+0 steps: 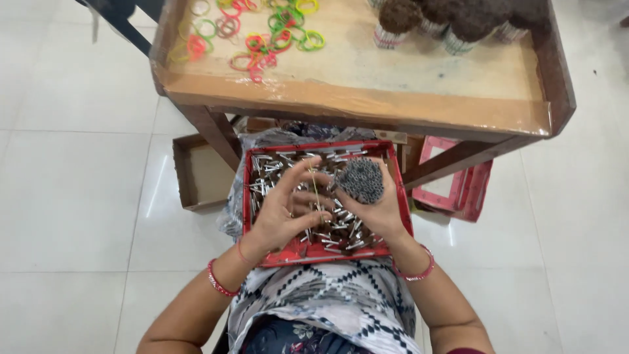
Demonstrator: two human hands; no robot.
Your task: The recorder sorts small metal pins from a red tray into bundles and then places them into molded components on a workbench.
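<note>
Our right hand [380, 203] grips the bundle of sticks [359, 179] end-up; just left, our left hand [285, 210] spreads a rubber band [315, 187].

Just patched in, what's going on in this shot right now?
A seated person has a red tray of small grey sticks on the lap. The right hand grips a round bundle of sticks, ends facing up. The left hand stretches a thin yellowish rubber band beside the bundle. On the wooden table ahead lie loose coloured rubber bands and several bound bundles with dark tips.
</note>
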